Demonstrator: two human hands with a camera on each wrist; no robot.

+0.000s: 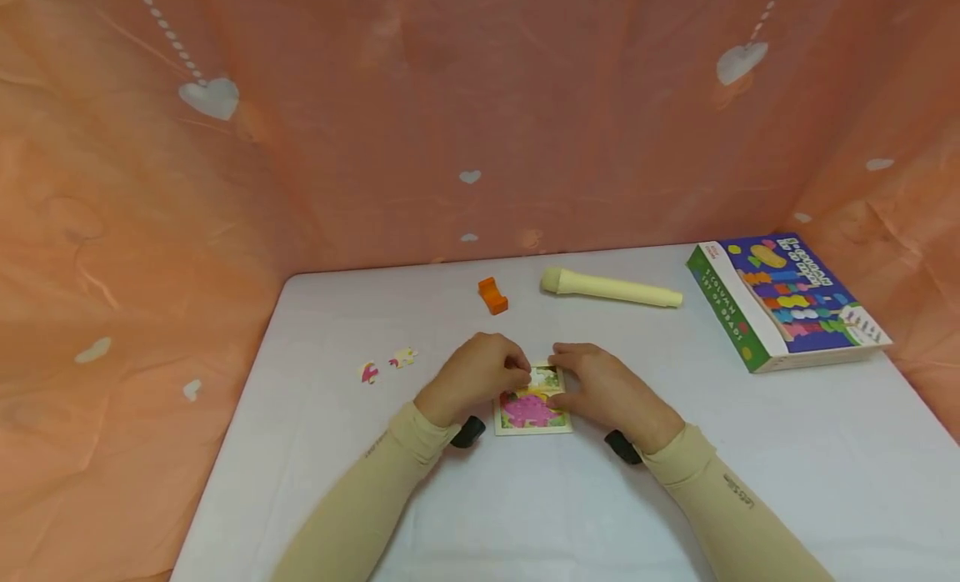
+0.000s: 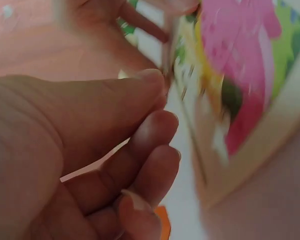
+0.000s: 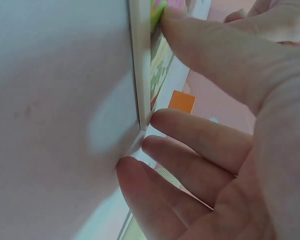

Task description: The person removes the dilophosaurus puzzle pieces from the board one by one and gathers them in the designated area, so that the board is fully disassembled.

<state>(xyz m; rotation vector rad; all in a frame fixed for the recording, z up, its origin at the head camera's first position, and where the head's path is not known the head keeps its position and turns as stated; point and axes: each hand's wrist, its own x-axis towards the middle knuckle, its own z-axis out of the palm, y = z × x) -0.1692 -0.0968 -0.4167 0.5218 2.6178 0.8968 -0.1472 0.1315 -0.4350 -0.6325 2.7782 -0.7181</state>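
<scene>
Head view puts the puzzle tray (image 1: 533,432) on the tabletop (image 1: 525,507) between the two hands, its pink figure towards the near side. Over the tray's far left part, the left hand (image 1: 480,372) has thumb and forefinger brought together and the other fingers curled; whether a piece sits in that pinch I cannot tell. The right hand (image 1: 606,390) is spread fairly wide, thumb on the picture and fingertips at the tray's far right corner. Uneven thumb pressure could skid the tray or make a piece ride up, and a piece turned wrongly could jam. Because the hands crowd the far part, a misfit there might go unseen. Out to the left, the pink loose piece (image 1: 369,372) and the yellow loose piece (image 1: 402,358) lie near the left forearm, where a sweeping sleeve could scatter them. Farther off, the orange block (image 1: 492,296) seems unlikely to interfere.
</scene>
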